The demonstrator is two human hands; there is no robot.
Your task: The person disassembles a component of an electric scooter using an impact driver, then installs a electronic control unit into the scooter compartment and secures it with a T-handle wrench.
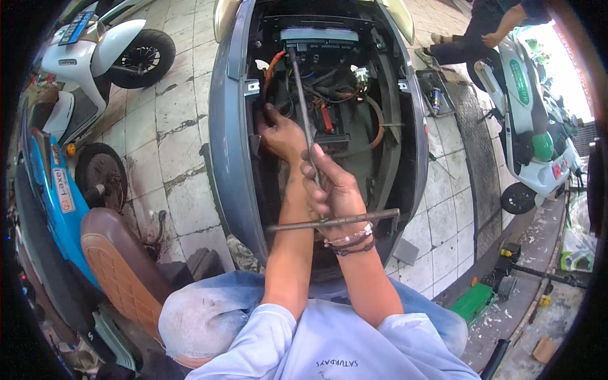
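My right hand (335, 187) is closed round the long thin shaft of a T-handle wrench (299, 88). The crossbar lies below that hand, over my left forearm. The wrench's far tip meets a dark part beneath a silver-edged unit (318, 36) at the top of the open scooter body (228, 133). My left hand (282, 136) reaches inside along the left wall, below an orange cable (274, 66). Most of its fingers are hidden, so their hold cannot be made out. Dark wires and a red connector (327, 118) sit in the middle of the bay.
At left stand a white scooter (95, 57) and a blue one with a brown seat (120, 259). A white and green scooter (532, 114) is at right, beside another person (487, 31). A tray (437, 92) holding a can lies on the tiled floor.
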